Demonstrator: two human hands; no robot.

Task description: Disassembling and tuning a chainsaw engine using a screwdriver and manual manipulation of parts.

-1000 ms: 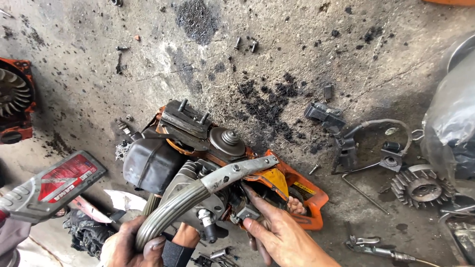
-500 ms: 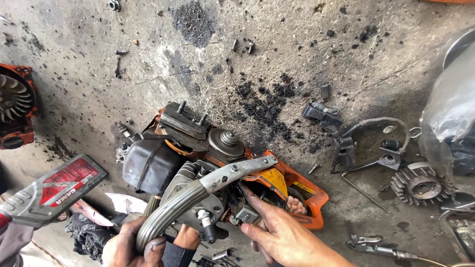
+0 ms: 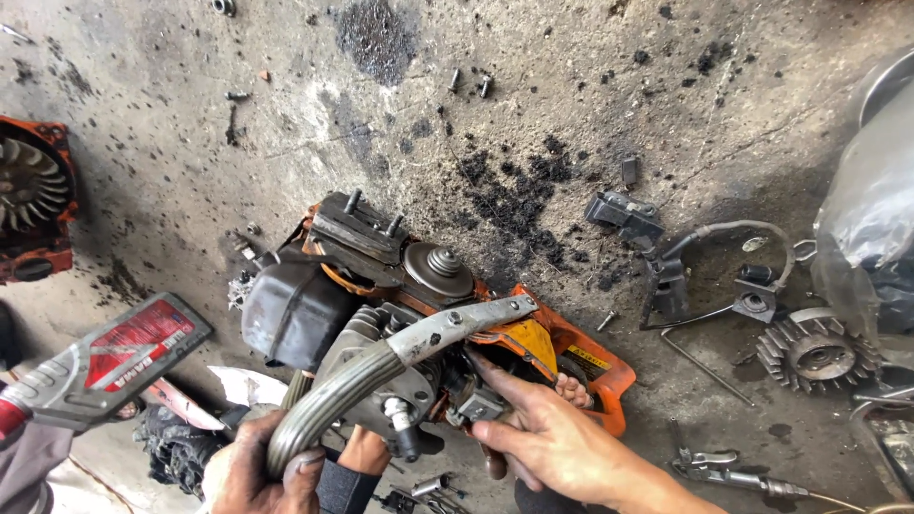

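A stripped orange chainsaw engine (image 3: 381, 286) lies on the stained concrete floor, with a round clutch drum (image 3: 438, 268) on top and a black tank at its left. My left hand (image 3: 249, 471) grips the curved grey metal handle bar (image 3: 381, 366) that arches over the engine. My right hand (image 3: 547, 433) rests against the engine's near side, thumb and forefinger around a small grey part (image 3: 476, 405) beside the orange casing (image 3: 581, 362).
An orange fan housing (image 3: 29, 195) sits at the far left. A red and grey flat bar (image 3: 105, 357) lies lower left. A finned flywheel (image 3: 814, 350), black ignition parts with a cable (image 3: 666, 257), loose bolts (image 3: 471, 84) and a clear plastic bag (image 3: 876, 209) lie to the right.
My right hand has shifted slightly up against the engine's side. The view has drifted a little; the left hand keeps its hold on the handle bar.
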